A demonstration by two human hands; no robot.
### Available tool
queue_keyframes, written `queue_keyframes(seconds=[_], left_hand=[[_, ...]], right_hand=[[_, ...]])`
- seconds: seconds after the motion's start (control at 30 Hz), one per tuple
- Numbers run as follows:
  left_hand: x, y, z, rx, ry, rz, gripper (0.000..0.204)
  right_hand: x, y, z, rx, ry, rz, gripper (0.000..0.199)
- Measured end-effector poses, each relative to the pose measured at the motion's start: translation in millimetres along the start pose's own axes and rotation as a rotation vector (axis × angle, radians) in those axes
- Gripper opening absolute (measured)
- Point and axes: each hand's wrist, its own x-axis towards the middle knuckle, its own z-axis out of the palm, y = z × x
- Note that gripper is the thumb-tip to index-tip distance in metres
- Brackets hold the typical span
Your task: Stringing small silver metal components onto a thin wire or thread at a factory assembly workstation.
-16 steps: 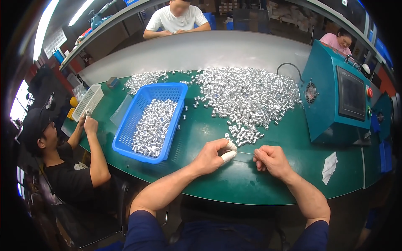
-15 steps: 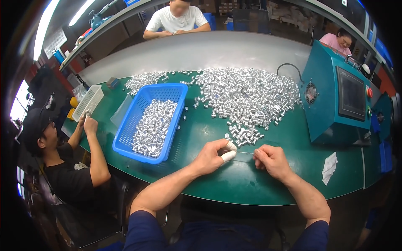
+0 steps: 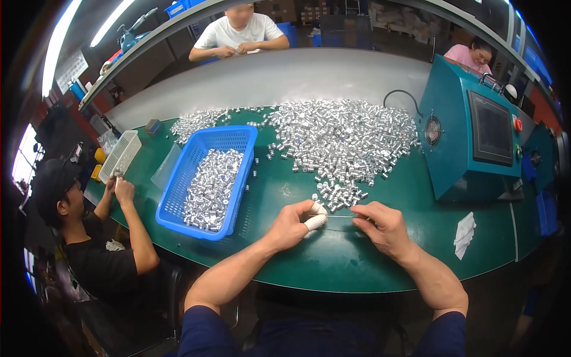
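My left hand (image 3: 292, 227) is closed in a pinch, with white covers on the thumb and forefinger. What sits between those fingertips is hidden. A thin pale rod (image 3: 340, 216) runs level from them to my right hand (image 3: 386, 231), whose thumb and fingers close on its other end. Just beyond both hands lies the near tip of a large heap of small silver metal cylinders (image 3: 345, 140). To the left stands a blue plastic basket (image 3: 163, 208) with many of the same cylinders inside.
A teal machine (image 3: 443, 166) with a dark screen stands at the right, a crumpled white tissue (image 3: 464, 235) nearer me. Left are a clear plastic bag (image 3: 166, 166), a white basket (image 3: 132, 149) and a co-worker (image 3: 98, 250). Two more people sit beyond the grey panel (image 3: 238, 83).
The whole view has shifted slightly. My right hand's fingers have straightened and now reach further toward the heap's near tip. My left hand keeps its pinch.
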Motion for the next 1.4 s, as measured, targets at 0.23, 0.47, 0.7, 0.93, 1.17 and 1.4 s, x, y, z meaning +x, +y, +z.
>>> queue_keyframes(seconds=[0.23,0.47,0.7,0.93,1.17,1.4], left_hand=[[-6.8,4.8,5.3,0.161,-0.013,0.128,0.014],[-1.2,-3.7,-3.5,0.011,0.019,0.042,0.013],[-4.8,0.4,1.0,0.235,0.044,0.209,0.014],[-3.7,-2.9,-3.3,-0.011,-0.005,0.025,0.014],[-3.0,-2.6,-0.2,0.125,-0.017,0.091,0.014],[-1.0,-1.0,-5.1,-0.037,-0.04,-0.059,0.013]], right_hand=[[-2.5,2.7,-5.8,0.583,-0.167,0.64,0.019],[-4.7,-3.5,1.9,0.414,-0.098,0.386,0.018],[-9.0,17.7,-1.1,0.623,-0.257,0.686,0.018],[1.1,3.5,-1.1,-0.024,-0.047,-0.104,0.021],[-3.1,12.8,-6.0,0.617,-0.322,0.76,0.02],[1.7,-0.7,-5.0,0.136,-0.036,0.056,0.021]])
